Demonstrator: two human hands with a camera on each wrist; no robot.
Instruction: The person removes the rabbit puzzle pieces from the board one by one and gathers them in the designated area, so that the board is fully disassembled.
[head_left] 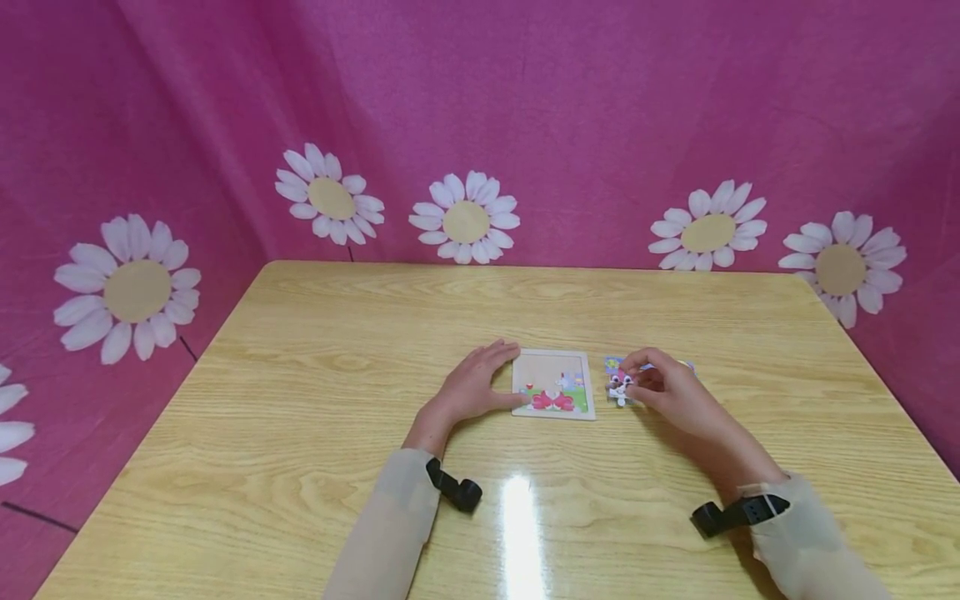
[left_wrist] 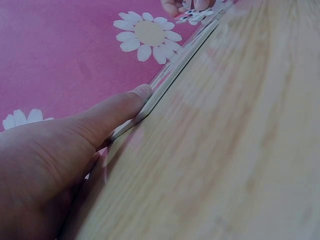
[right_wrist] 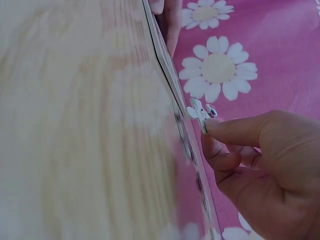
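Note:
My right hand (head_left: 678,400) pinches a jigsaw puzzle piece (head_left: 620,388) with a white animal face and pink on it, just right of a square puzzle tray (head_left: 592,400). In the right wrist view, the piece (right_wrist: 198,114) stands tilted between thumb and fingers, above the table surface. The left hand (head_left: 471,385) rests at the tray's left side, thumb (left_wrist: 142,92) straight on the near corner and fingertips by the far corner. Inside the tray, the lower and right parts carry fitted pieces showing green grass and red shapes; bare board shows at the upper left.
More loose puzzle pieces (head_left: 612,363) lie right of the tray, partly hidden behind the right hand. The wooden table (head_left: 300,400) extends around both arms, with a pink flowered curtain (head_left: 570,125) along its back and sides.

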